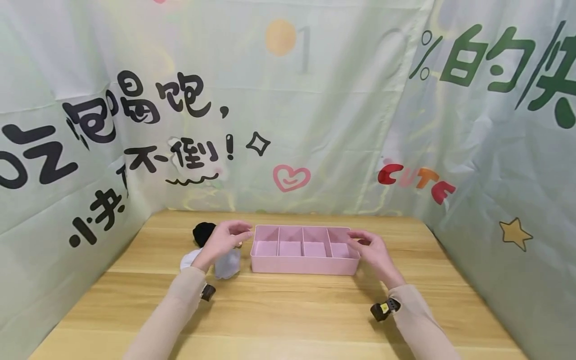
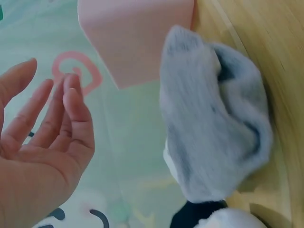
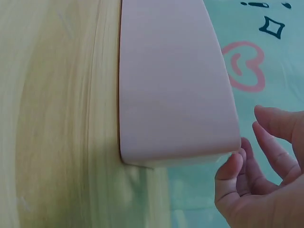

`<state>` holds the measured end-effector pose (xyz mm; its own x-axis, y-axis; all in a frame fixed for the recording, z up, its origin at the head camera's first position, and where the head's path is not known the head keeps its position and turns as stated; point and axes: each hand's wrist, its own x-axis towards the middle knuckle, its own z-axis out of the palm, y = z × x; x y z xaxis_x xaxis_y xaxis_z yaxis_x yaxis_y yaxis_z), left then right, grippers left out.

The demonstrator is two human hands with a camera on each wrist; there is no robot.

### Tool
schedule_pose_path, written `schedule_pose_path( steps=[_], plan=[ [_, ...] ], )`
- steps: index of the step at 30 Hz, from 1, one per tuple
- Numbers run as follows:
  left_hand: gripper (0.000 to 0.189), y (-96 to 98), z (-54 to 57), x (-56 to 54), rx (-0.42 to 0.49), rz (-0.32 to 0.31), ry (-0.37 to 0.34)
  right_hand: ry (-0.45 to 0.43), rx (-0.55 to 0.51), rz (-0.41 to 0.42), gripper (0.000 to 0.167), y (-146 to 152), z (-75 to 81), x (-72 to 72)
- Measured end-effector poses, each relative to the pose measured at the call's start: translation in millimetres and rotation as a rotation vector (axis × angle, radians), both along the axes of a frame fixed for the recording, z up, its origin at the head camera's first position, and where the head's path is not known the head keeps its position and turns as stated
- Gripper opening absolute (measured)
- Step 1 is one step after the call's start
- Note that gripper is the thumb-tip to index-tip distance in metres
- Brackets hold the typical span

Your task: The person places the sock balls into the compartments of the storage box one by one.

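Observation:
A pink box (image 1: 305,265) with several compartments in a row stands on the table; no contents show in them. My left hand (image 1: 223,241) hovers just off its left end, fingers loosely bent and holding nothing. Below that hand lies a grey fabric bundle (image 2: 209,118) that looks like a rolled sock. A black bundle (image 1: 203,233) and a white one (image 1: 189,259) lie beside it, partly hidden by the hand. At the box's right end is my right hand (image 1: 373,251), its relaxed fingers close to the corner; whether they touch it I cannot tell.
The wooden table (image 1: 288,315) extends in front of the box. Printed cloth walls (image 1: 333,125) enclose the back and both sides. A small black camera (image 1: 382,310) sits on the right wrist, another (image 1: 208,292) on the left.

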<state>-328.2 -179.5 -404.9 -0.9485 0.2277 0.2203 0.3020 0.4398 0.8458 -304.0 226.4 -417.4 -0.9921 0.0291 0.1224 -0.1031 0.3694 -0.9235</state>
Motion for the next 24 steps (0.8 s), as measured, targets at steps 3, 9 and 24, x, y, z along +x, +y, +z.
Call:
schedule_pose_path(
  steps=[3, 9, 24],
  plan=[
    [0.030, -12.8, -1.1, -0.8, 0.051, 0.012, -0.027, -0.036, -0.048, 0.024, 0.042, 4.7, -3.4, -0.9],
    [0.036, -39.0, -7.3, -4.5, 0.083, 0.054, -0.037, -0.102, -0.123, 0.109, 0.049, 13.1, -8.9, -3.5],
    [0.043, -82.0, -18.3, 7.7, 0.095, 0.070, -0.093, -0.212, -0.190, 0.252, 0.065, 29.2, -19.9, -4.2]
  ],
)
